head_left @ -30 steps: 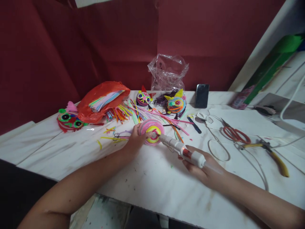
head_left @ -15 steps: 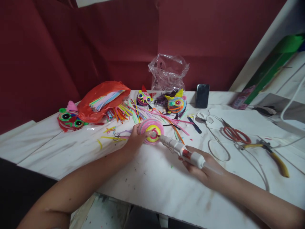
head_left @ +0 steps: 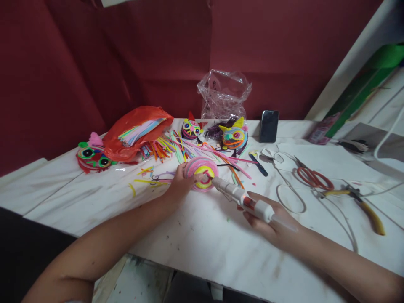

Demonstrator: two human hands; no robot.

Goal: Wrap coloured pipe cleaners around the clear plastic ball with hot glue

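Observation:
My left hand grips the left edge of a round pipe-cleaner disc, pink outside with a yellow ring and a darker pink centre. Its thumb lies across the front, near the middle. In my right hand is a white hot glue gun, with a clear glue stick jutting from its back end. The nozzle points left and meets, or nearly meets, the disc's centre; contact is too small to tell. A small orange glow shows on the gun's body.
Behind the disc lie loose pipe cleaners, a red bag and several finished animal faces. A phone leans at the back. To the right are red-handled scissors, yellow-handled pliers and a looping white cord.
Hardly anything differs. Both hands, the disc and the glue gun keep their places relative to each other, while the whole view shifts by a few pixels.

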